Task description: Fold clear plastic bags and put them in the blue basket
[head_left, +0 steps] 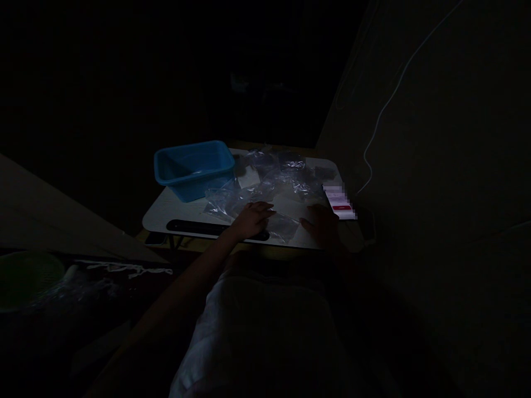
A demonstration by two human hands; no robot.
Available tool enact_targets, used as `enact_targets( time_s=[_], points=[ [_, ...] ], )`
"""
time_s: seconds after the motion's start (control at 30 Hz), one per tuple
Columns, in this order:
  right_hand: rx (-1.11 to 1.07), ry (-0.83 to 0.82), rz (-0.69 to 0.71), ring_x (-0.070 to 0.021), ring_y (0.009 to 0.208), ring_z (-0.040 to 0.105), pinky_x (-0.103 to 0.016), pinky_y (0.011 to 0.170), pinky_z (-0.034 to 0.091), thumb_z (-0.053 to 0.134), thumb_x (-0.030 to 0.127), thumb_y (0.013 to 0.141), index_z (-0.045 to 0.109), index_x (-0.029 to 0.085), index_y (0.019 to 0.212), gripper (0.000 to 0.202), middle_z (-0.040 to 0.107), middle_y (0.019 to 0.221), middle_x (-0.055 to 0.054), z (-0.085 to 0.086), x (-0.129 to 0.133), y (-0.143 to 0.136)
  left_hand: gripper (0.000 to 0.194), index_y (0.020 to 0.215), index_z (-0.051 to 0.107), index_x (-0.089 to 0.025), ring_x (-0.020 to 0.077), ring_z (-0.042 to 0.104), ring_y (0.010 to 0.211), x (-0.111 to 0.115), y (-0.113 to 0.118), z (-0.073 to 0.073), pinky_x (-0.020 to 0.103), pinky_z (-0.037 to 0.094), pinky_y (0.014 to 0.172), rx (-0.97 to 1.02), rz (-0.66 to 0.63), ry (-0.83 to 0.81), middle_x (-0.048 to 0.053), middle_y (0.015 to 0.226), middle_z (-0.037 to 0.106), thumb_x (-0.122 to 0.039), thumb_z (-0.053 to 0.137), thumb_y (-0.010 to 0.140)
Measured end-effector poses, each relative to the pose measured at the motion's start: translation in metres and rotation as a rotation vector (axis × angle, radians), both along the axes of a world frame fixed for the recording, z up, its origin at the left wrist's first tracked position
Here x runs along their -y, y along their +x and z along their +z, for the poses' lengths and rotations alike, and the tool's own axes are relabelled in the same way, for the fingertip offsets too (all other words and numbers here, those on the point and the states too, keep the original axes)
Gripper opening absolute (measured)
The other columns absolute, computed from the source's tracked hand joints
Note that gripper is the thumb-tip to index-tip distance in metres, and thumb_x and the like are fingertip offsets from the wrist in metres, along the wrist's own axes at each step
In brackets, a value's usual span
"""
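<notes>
My left hand (252, 220) lies with its fingers spread at the left edge of a pale flat piece (290, 207), on or beside clear plastic. At the right side of that piece rests my right hand (320, 222), fingers apart, in deep shadow. Crumpled clear plastic bags (269, 171) cover much of the small white table (160, 213). Among them is a small white block-like item (248, 176). Neither hand visibly grips anything.
A blue basin (194, 166) stands at the table's left. A lit phone (340, 202) lies at the right edge, near a white cable (375, 130) along the wall. A green round item (29, 279) is at lower left. The room is very dark.
</notes>
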State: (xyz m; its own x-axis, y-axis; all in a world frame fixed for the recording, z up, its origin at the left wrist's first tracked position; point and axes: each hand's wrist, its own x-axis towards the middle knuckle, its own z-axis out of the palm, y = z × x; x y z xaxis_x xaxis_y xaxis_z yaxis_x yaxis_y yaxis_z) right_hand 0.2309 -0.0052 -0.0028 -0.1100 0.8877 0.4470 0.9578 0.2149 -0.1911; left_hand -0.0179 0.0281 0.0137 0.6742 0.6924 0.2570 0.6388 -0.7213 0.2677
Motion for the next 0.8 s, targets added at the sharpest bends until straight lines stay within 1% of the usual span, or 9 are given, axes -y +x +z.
enact_targets(
  time_s=[0.17, 0.43, 0.57, 0.63, 0.73, 0.8],
  points=[
    [0.051, 0.019, 0.051, -0.0271, 0.106, 0.047, -0.042, 0.088, 0.035, 0.051, 0.038, 0.074, 0.052, 0.017, 0.113, 0.044, 0.056, 0.114, -0.01, 0.0021, 0.0048, 0.0006, 0.039, 0.117, 0.054, -0.02, 0.0233, 0.04, 0.118, 0.002, 0.0016, 0.001, 0.043, 0.031, 0.093, -0.017, 0.023, 0.009, 0.008, 0.129, 0.048, -0.021, 0.042, 0.08],
    [0.145, -0.014, 0.048, -0.0275, 0.108, 0.043, -0.042, 0.088, 0.033, 0.045, 0.046, 0.078, 0.05, 0.015, 0.116, 0.049, 0.052, 0.119, -0.012, 0.0009, 0.0029, -0.0014, 0.038, 0.118, 0.053, -0.019, 0.022, 0.04, 0.118, 0.0015, 0.0015, 0.0, 0.04, 0.031, 0.093, -0.03, 0.025, 0.032, 0.007, 0.129, 0.048, -0.022, 0.042, 0.081],
    [0.17, -0.026, 0.023, -0.0275, 0.111, 0.041, -0.042, 0.09, 0.031, 0.044, 0.047, 0.079, 0.05, 0.015, 0.118, 0.05, 0.051, 0.122, -0.012, -0.0009, 0.0022, -0.0021, 0.037, 0.119, 0.052, -0.02, 0.021, 0.04, 0.119, 0.003, 0.0017, 0.0027, 0.04, 0.031, 0.094, -0.016, 0.026, 0.019, 0.007, 0.129, 0.048, -0.03, 0.039, 0.086],
    [0.172, -0.032, 0.006, -0.0277, 0.112, 0.041, -0.042, 0.091, 0.03, 0.043, 0.047, 0.079, 0.049, 0.016, 0.119, 0.051, 0.05, 0.123, -0.011, -0.001, 0.0018, -0.0024, 0.039, 0.121, 0.05, -0.02, 0.0221, 0.038, 0.12, 0.0043, 0.0017, 0.0046, 0.041, 0.03, 0.095, -0.021, 0.02, 0.017, 0.007, 0.13, 0.046, -0.033, 0.042, 0.085],
    [0.173, -0.081, -0.005, -0.0283, 0.113, 0.041, -0.042, 0.092, 0.03, 0.045, 0.047, 0.078, 0.047, 0.019, 0.122, 0.052, 0.048, 0.125, -0.01, 0.0025, 0.0, -0.0023, 0.043, 0.122, 0.048, -0.02, 0.0237, 0.036, 0.121, 0.0049, 0.0013, 0.0057, 0.042, 0.03, 0.096, -0.036, 0.018, 0.015, 0.007, 0.133, 0.044, -0.03, 0.048, 0.08],
    [0.185, -0.131, 0.022, -0.0289, 0.113, 0.04, -0.042, 0.092, 0.031, 0.046, 0.046, 0.078, 0.045, 0.02, 0.124, 0.053, 0.047, 0.127, -0.01, 0.0079, -0.0022, -0.0022, 0.044, 0.122, 0.049, -0.02, 0.0238, 0.036, 0.121, 0.0042, 0.0007, 0.0049, 0.042, 0.03, 0.096, -0.036, 0.018, 0.01, 0.007, 0.133, 0.043, -0.026, 0.049, 0.079]
  ],
)
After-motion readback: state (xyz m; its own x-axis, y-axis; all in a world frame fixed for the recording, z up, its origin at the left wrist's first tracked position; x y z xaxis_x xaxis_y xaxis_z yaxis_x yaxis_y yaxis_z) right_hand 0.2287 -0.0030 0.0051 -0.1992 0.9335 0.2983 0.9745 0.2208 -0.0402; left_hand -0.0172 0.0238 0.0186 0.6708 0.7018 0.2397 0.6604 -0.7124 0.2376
